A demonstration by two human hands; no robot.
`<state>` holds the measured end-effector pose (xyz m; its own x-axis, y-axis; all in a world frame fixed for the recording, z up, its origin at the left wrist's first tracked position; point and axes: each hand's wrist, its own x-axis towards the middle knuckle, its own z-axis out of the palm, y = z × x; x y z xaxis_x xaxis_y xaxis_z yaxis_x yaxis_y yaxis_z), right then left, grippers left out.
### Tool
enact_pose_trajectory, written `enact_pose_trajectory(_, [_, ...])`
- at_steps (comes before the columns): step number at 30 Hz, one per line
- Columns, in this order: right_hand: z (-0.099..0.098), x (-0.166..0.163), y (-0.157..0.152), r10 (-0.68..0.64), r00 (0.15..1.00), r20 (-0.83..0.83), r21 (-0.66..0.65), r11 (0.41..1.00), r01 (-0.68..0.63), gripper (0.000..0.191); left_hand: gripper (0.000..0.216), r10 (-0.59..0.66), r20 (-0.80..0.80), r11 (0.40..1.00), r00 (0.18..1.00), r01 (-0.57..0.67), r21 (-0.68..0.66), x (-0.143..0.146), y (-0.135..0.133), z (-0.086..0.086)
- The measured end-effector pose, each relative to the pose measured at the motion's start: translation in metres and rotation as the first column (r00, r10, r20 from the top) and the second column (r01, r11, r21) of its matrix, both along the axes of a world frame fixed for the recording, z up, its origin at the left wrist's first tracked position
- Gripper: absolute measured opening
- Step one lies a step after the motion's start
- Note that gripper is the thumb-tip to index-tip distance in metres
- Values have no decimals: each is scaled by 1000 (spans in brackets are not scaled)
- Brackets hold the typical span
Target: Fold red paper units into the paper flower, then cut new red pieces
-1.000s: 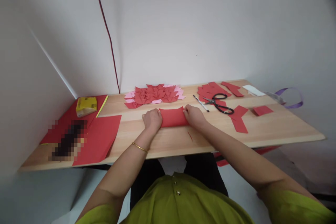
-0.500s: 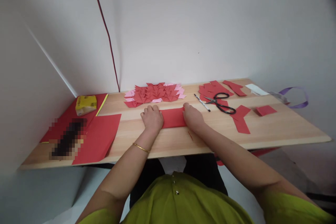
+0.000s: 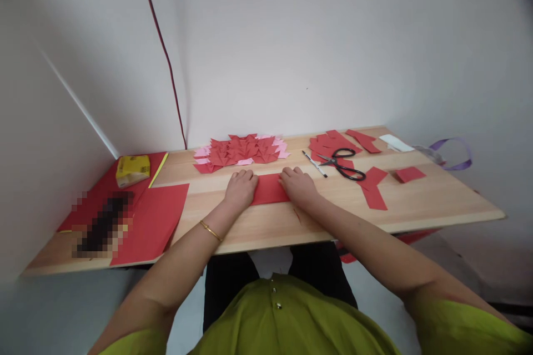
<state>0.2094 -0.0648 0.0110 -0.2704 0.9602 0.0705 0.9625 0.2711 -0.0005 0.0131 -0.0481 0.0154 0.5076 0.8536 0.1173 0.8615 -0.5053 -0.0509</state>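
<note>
A small red paper (image 3: 268,188) lies flat on the wooden table (image 3: 416,205) in front of me. My left hand (image 3: 240,189) presses on its left end, fingers laid flat and close together. My right hand (image 3: 298,186) presses on its right end in the same way, fingers stretched over the paper. The ends of the paper are hidden under both hands. Behind the paper sits a spread of folded red and pink paper pieces (image 3: 241,151).
Black scissors (image 3: 343,165) and a pen (image 3: 314,163) lie right of my hands among red paper scraps (image 3: 372,187). Large red sheets (image 3: 154,219) and a yellow pack (image 3: 133,170) sit at the left. A purple ribbon (image 3: 453,155) hangs at the far right; a red cord (image 3: 164,61) runs down the wall.
The paper was curved up between my hands; now it lies flat. Both hands have slid inward over it with fingers flattened.
</note>
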Motion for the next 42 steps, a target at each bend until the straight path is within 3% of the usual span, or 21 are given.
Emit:
enact_pose_trajectory(8, [0,17,-9,86,996,-35,10,996,-86,62,66,-123,-1,989,992,123,-87,-29,-3,8])
enact_pose_trajectory(14, [0,28,-9,131,991,-18,-25,991,-132,76,79,-131,-17,976,991,126,-180,-38,1,9])
enact_pose_trajectory(17, [0,29,-8,147,989,-19,-33,988,-148,77,73,-100,-16,970,995,94,-223,-38,4,11])
enact_pose_trajectory(20, [0,29,-7,156,987,-25,-38,987,-157,79,57,-66,4,984,998,66,-168,-27,-2,15])
enact_pose_trajectory(23, [-3,30,-7,153,988,-30,-24,988,-154,79,59,-223,58,973,973,226,-39,-6,-19,17])
enact_pose_trajectory(25, [-5,30,-7,148,989,-29,-13,989,-148,78,61,-345,71,934,936,349,-68,8,-35,14])
enact_pose_trajectory(29, [-8,30,-6,155,987,-33,4,988,-155,78,66,-332,35,938,943,334,-98,20,-56,3])
enact_pose_trajectory(34, [-9,32,-5,157,987,-38,12,988,-156,78,63,-345,-12,938,939,344,-26,6,-58,-2])
enact_pose_trajectory(42, [-8,31,-5,165,985,-42,-8,986,-165,78,53,-277,-15,961,961,277,19,-51,-66,3])
